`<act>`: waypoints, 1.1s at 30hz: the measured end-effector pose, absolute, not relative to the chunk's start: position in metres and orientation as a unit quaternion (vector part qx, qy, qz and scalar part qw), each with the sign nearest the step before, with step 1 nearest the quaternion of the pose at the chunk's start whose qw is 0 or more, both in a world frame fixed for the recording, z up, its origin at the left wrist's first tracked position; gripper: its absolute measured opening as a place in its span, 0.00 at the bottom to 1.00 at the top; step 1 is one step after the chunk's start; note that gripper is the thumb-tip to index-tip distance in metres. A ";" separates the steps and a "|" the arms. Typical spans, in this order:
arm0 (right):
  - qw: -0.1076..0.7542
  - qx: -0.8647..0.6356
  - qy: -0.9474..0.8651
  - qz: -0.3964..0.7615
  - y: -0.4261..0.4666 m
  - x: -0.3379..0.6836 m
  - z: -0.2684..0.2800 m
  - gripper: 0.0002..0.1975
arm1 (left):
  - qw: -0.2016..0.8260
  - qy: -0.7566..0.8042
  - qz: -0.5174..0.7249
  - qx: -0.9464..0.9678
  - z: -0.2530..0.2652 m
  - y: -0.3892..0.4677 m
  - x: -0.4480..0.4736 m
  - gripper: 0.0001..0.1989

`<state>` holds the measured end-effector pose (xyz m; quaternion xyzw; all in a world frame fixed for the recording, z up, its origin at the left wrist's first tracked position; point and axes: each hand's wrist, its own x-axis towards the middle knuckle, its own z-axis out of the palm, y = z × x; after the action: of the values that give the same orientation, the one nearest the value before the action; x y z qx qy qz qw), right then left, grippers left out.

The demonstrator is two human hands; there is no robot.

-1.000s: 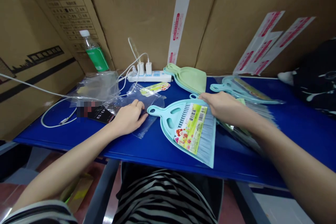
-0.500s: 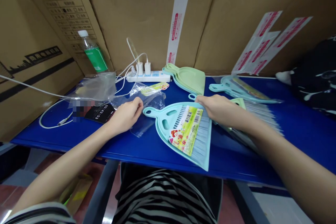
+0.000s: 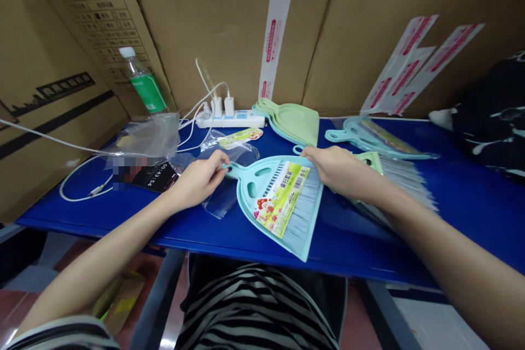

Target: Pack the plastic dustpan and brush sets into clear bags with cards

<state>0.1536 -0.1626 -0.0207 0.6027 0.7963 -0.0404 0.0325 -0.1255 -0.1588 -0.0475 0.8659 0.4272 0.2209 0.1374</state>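
Observation:
A light blue dustpan is raised at the table's front edge, its handle towards the left. Inside it lies a brush with pale grey-blue bristles and a colourful card label. My left hand pinches the end of the dustpan's handle. At the opposite side, my right hand grips the dustpan's upper right corner, its fingers partly hidden. Just behind the right hand are a light green brush head and grey bristles, partly covered by my forearm.
Nested green and blue dustpans lie at the back beside a white power strip. A bagged blue dustpan set is at right. Clear plastic bags, a phone, cables and a bottle occupy the left. Cardboard walls the back.
My left hand has moved slightly right and closed on the dustpan's handle. The dustpan has shifted a little left and turned, while my right hand stays on its corner.

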 end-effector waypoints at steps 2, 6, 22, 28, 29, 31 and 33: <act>0.030 0.614 0.788 -0.034 -0.163 0.153 -0.021 0.12 | 0.179 0.408 0.238 0.863 -0.047 -0.159 -0.124 0.03; 0.003 0.586 0.809 -0.052 -0.166 0.150 -0.020 0.13 | 0.248 0.389 0.256 0.849 -0.045 -0.160 -0.123 0.04; -0.007 0.585 0.808 -0.066 -0.161 0.143 -0.037 0.17 | 0.114 0.463 0.235 0.847 -0.042 -0.155 -0.133 0.08; 0.007 0.584 0.809 -0.061 -0.160 0.144 -0.039 0.19 | -0.030 0.599 0.105 0.793 -0.043 -0.145 -0.150 0.18; 0.006 0.583 0.810 -0.063 -0.159 0.144 -0.038 0.19 | -0.016 0.602 0.092 0.793 -0.043 -0.145 -0.151 0.20; 0.003 0.583 0.810 -0.066 -0.159 0.144 -0.037 0.18 | 0.008 0.597 0.086 0.798 -0.044 -0.145 -0.152 0.22; -0.001 0.579 0.813 -0.064 -0.159 0.145 -0.037 0.17 | 0.020 0.586 0.098 0.804 -0.045 -0.145 -0.153 0.24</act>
<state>0.1452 -0.1590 -0.0371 0.5787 0.8130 -0.0642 -0.0013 -0.1529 -0.1452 -0.0447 0.8041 0.5859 0.0983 0.0199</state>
